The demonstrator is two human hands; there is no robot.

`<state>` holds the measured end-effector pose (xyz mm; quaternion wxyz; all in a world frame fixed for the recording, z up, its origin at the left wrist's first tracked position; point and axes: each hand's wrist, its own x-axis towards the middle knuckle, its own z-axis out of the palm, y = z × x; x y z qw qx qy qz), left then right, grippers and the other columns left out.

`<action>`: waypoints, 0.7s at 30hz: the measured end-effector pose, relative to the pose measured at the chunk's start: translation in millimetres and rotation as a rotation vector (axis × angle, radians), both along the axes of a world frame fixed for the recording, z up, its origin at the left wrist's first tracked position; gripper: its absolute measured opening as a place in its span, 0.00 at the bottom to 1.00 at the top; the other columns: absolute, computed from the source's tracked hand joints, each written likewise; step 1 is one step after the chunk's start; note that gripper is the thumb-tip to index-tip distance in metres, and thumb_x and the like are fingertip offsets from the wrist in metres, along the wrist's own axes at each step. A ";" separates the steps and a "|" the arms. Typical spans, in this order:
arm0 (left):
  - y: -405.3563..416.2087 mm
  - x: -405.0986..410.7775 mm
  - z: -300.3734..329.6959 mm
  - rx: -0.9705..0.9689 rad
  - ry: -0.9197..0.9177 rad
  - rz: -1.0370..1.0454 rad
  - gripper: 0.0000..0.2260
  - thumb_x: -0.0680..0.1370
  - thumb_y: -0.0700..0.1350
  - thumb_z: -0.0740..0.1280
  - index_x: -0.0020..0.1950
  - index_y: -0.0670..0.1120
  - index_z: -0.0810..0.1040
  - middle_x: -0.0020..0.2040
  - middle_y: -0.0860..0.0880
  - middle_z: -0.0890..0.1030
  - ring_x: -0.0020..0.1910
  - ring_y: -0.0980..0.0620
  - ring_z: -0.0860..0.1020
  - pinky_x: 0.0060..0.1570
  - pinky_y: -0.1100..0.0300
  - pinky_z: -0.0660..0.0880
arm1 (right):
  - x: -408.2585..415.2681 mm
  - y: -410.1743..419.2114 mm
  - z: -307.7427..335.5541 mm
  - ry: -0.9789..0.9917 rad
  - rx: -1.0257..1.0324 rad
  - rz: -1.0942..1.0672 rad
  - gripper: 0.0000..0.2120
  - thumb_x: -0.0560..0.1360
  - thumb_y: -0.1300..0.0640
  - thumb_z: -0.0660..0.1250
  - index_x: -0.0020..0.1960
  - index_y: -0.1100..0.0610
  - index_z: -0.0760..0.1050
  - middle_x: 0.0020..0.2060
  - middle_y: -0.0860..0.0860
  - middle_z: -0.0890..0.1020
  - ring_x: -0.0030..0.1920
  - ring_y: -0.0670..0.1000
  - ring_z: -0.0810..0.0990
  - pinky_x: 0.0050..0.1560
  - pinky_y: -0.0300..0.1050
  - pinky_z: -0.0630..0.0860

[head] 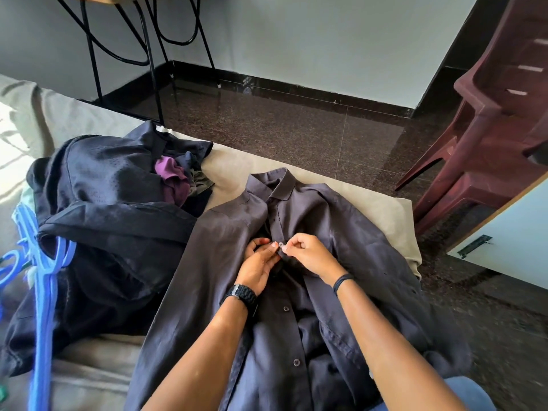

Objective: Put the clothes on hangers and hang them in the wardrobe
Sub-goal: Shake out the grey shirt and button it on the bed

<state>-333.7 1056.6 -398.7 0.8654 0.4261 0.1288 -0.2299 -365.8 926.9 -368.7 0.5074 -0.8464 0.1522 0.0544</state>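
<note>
Currently we are at an early stage of the task. We have one dark shirt [311,232] laid flat, collar at the far end, on the bed [370,203], and both hands work at its front placket. Our left hand [258,262] lies palm up, fingers curled under the placket edge, gripping the cloth. Our right hand [308,253] pinches the opposite edge between thumb and forefinger, beside a small pale button [280,244]. Whether the button is being fastened or undone we cannot tell. Two dark buttons nearer to us appear closed.

No hanger is inside this shirt as far as we can see. The blue hangers [44,277] lie in a bundle at the near left, partly beneath the heap of remaining clothes [112,203], which sits to the left of the shirt and touches its sleeve. We judge that the heap is untouched, so nearly all of the task remains: hangering each garment and carrying it to the wardrobe. A pale door panel [504,232] at the right edge may belong to the wardrobe; we cannot confirm this.

Clearances: the bed's edge runs just right of the shirt, whose right side overhangs it. Open floor [296,129] lies beyond. A stacked plastic chair [489,129] stands at the far right, near the panel, and narrows the passage there. A metal-legged table [148,40] stands at the far left.
</note>
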 end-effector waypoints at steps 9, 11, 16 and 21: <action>-1.4 -1.1 7.4 0.650 -0.409 -0.118 0.12 0.73 0.28 0.67 0.41 0.45 0.72 0.39 0.49 0.76 0.38 0.54 0.75 0.42 0.65 0.75 | -35.8 -43.5 25.3 0.001 -0.367 0.133 0.02 0.71 0.60 0.73 0.43 0.56 0.82 0.36 0.49 0.83 0.37 0.42 0.77 0.41 0.27 0.70; 3.1 -13.9 6.6 0.877 -0.534 -0.048 0.09 0.72 0.31 0.69 0.42 0.44 0.74 0.39 0.51 0.77 0.37 0.57 0.75 0.42 0.69 0.72 | -40.4 -42.4 21.7 0.059 -0.430 0.183 0.05 0.71 0.58 0.73 0.46 0.56 0.82 0.39 0.51 0.83 0.39 0.45 0.77 0.45 0.36 0.73; 11.4 -38.2 -6.0 1.143 -0.670 -0.112 0.05 0.73 0.36 0.70 0.48 0.40 0.80 0.43 0.45 0.82 0.42 0.49 0.78 0.41 0.69 0.67 | -42.3 -37.6 18.6 -0.001 -0.555 0.174 0.05 0.73 0.58 0.70 0.45 0.60 0.80 0.37 0.51 0.79 0.44 0.50 0.75 0.44 0.41 0.71; 10.1 -38.6 -4.4 1.198 -0.615 -0.247 0.03 0.74 0.39 0.70 0.46 0.40 0.82 0.44 0.44 0.83 0.45 0.48 0.79 0.44 0.65 0.70 | -48.3 -25.6 22.3 -0.118 -0.508 0.036 0.02 0.72 0.58 0.72 0.43 0.57 0.80 0.34 0.50 0.80 0.39 0.51 0.78 0.43 0.45 0.76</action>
